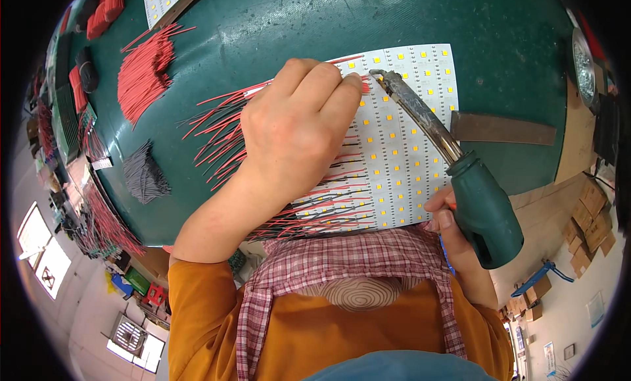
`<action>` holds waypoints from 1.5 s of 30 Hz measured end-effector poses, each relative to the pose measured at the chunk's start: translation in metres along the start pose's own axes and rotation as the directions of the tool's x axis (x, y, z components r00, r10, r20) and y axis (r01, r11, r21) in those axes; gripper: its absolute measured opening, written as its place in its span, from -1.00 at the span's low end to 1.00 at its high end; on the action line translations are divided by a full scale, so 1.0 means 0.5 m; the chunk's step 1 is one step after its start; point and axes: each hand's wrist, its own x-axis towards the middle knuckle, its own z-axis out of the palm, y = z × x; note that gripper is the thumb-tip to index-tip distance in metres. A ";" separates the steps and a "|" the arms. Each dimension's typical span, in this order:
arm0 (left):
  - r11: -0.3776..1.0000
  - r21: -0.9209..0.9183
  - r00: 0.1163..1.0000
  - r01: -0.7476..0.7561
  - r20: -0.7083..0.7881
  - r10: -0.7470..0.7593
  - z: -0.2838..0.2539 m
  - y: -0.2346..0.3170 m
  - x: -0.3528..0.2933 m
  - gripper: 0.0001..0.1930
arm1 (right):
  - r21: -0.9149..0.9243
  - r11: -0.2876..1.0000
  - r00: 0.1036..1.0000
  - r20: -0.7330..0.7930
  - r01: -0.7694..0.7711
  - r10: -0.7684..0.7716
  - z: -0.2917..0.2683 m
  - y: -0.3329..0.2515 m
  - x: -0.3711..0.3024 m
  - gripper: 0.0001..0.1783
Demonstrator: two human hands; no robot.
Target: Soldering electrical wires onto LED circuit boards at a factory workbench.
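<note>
A white board dotted with yellow squares [403, 156] lies on a green bench [282, 23], close in front of the person, with red and black wires [230, 138] fanning out past its left side. Over those wires, the left hand [296, 128] has its fingers drawn together; whether they pinch a wire is hidden. Just right of its fingertips is the tip of a soldering iron [468, 174], its green body gripped from beneath by the partly hidden right hand [456, 239]. A brown strip [503, 128] lies right of the board. Farther left sit a red wire pile [146, 72] and a black wire pile [146, 175].
</note>
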 end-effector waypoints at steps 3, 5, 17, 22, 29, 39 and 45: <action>1.000 0.004 1.000 0.001 -0.018 -0.001 0.004 0.001 -0.001 -0.80 | -0.069 0.997 1.000 0.007 0.029 -0.029 -0.004 -0.004 0.001 -0.79; 1.000 0.008 1.000 -0.003 -0.017 0.003 0.003 0.000 0.000 -0.81 | -0.190 0.981 0.993 0.104 -0.031 0.052 -0.012 -0.003 -0.004 -0.79; 0.999 0.042 1.000 0.014 0.008 -0.015 0.003 -0.002 0.004 -0.87 | 0.314 0.944 0.995 0.010 -0.098 0.101 -0.001 0.000 -0.006 -0.80; 0.999 -0.025 0.999 0.034 -0.002 -0.034 -0.002 -0.003 0.004 -0.84 | 0.166 0.985 0.998 0.036 -0.049 0.044 -0.001 0.026 -0.020 -0.83; 0.999 0.017 0.998 0.041 0.044 -0.042 -0.002 0.010 -0.009 -0.78 | 0.025 1.000 0.997 0.069 0.019 -0.021 -0.002 0.020 -0.006 -0.82; 0.999 0.039 0.997 0.033 0.070 -0.036 -0.003 0.010 -0.004 -0.79 | -0.200 0.973 0.988 0.121 0.115 -0.092 -0.008 0.019 -0.004 -0.84; 0.999 0.021 0.998 0.035 0.061 -0.036 0.000 0.009 -0.002 -0.81 | 0.361 0.927 0.995 0.038 -0.096 0.088 -0.001 0.009 -0.018 -0.71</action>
